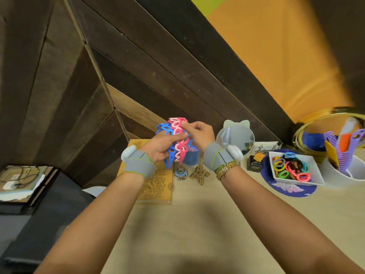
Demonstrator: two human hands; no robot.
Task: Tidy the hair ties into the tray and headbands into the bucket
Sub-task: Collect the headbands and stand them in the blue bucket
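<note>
Both hands closed on headbands (178, 139) — left hand (161, 148) clasps the bundle, right hand (199, 133) pinches top; light, springy, snag-prone — grip mid-arc.

Dark brown wood-plank wall (158, 56) runs behind a beige tabletop (197, 224). Orange wall panel (276, 56) upper right, green patch (205, 4) at top. Black cabinet (49, 204) sits left of the table. Warm, even indoor light.
</note>
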